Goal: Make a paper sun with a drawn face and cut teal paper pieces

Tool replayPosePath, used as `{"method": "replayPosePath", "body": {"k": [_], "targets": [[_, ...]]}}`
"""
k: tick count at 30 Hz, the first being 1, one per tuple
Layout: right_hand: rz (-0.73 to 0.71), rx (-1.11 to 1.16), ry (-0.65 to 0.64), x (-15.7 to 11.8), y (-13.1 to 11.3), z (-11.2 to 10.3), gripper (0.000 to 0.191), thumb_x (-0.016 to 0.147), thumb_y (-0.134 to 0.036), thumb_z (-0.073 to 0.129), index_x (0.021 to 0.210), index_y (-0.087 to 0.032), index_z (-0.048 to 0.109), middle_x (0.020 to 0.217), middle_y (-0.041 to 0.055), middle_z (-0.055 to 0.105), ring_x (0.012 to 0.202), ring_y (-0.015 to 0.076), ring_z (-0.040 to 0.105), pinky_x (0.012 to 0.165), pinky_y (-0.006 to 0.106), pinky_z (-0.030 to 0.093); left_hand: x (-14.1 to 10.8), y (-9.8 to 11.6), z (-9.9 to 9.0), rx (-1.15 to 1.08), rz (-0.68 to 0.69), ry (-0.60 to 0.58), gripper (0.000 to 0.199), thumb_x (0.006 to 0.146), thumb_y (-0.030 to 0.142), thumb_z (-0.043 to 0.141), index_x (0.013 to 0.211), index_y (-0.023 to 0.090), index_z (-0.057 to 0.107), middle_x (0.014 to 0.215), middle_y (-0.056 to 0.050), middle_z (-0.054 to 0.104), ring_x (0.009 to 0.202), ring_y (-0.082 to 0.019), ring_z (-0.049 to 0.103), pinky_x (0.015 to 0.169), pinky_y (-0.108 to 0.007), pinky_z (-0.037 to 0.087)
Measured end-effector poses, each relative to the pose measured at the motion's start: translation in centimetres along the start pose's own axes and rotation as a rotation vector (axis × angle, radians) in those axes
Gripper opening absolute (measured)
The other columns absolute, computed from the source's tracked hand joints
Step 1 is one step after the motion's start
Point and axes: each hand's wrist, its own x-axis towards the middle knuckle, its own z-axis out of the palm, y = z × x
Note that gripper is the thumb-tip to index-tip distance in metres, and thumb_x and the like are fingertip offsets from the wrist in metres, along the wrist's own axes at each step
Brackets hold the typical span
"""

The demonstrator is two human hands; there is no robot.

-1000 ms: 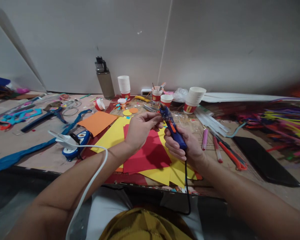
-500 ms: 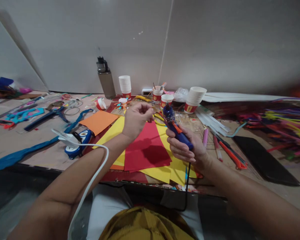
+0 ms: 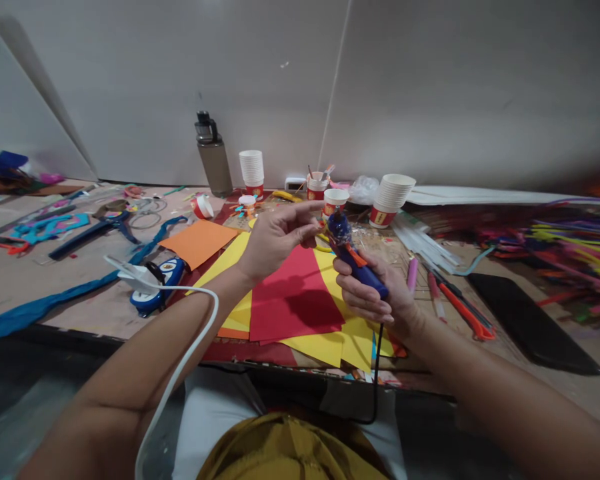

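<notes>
My right hand (image 3: 373, 293) is wrapped round a blue glue gun (image 3: 363, 270) with an orange trigger, its dark nozzle tilted up and to the left. A black cord (image 3: 377, 373) drops from the handle's lower end past the table edge. Just left of the nozzle is my left hand (image 3: 280, 240), index finger stretched towards the tip and thumb a little below it. I see nothing held in those fingers; whether the index touches the nozzle I cannot tell. Beneath both hands lie red paper (image 3: 295, 300) and yellow paper (image 3: 357, 337), with orange paper (image 3: 200, 241) to the left.
Paper cups (image 3: 393, 200) and a bottle (image 3: 214, 163) stand along the wall. To the left are a power strip (image 3: 157, 287) and a white cable (image 3: 180, 363) crossing my left forearm. On the right lie an orange cutter (image 3: 467, 310), a black phone-like slab (image 3: 533, 323) and coloured strips (image 3: 580, 253).
The fingers of my left hand have gone from a pinch to stretched out, with the index closer to the nozzle. My right hand keeps the glue gun almost still.
</notes>
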Motion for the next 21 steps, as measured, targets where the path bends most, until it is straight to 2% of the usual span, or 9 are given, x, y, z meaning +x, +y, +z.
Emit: {"method": "replayPosePath", "body": {"k": [3,8,12,17,21], "targets": [[-0.005,0.004,0.004,0.0,0.0,-0.1,0.03,0.096,-0.044,0.036,0.084,-0.019,0.048,0.046,-0.0102,0.048,0.023,0.004,0.01,0.019,0.011,0.019,-0.3,0.1,0.1,0.078,0.068,0.006,0.019,0.074,0.023,0.074,0.093,0.02,0.073,0.076,-0.002,0.067,0.061,-0.011,0.061,0.062,-0.025,0.052],[-0.014,-0.012,0.029,0.0,0.0,-0.1,0.032,0.097,-0.043,0.033,0.085,-0.019,0.05,0.046,-0.0093,0.045,0.024,0.0052,0.015,0.02,0.012,0.021,-0.5,-0.1,0.4,0.168,0.106,0.063,0.01,0.073,0.023,0.075,0.08,0.018,0.07,0.076,-0.003,0.067,0.063,-0.01,0.061,0.062,-0.023,0.052],[-0.044,-0.024,0.054,0.1,-0.1,-0.2,0.033,0.097,-0.042,0.032,0.085,-0.018,0.051,0.046,-0.0084,0.045,0.026,0.0053,0.017,0.02,0.012,0.024,-0.2,-0.7,0.2,0.114,0.142,0.032,0.007,0.072,0.018,0.072,0.078,0.017,0.068,0.077,-0.001,0.064,0.063,-0.008,0.059,0.062,-0.021,0.05],[-0.103,-0.014,0.066,0.0,0.1,-0.2,0.036,0.099,-0.041,0.028,0.088,-0.017,0.052,0.048,-0.0076,0.046,0.028,0.0054,0.018,0.022,0.012,0.026,0.0,-1.1,0.4,0.052,0.134,0.01,0.011,0.065,0.01,0.07,0.073,0.015,0.064,0.066,0.003,0.06,0.057,-0.006,0.055,0.056,-0.018,0.048],[-0.099,0.017,0.072,0.0,0.1,0.0,0.036,0.099,-0.041,0.028,0.087,-0.017,0.051,0.047,-0.0079,0.046,0.028,0.0049,0.015,0.021,0.011,0.024,-0.7,-1.4,0.9,0.108,0.119,0.015,0.006,0.069,0.012,0.066,0.074,0.015,0.063,0.065,0.002,0.06,0.055,-0.006,0.053,0.055,-0.018,0.046]]}}
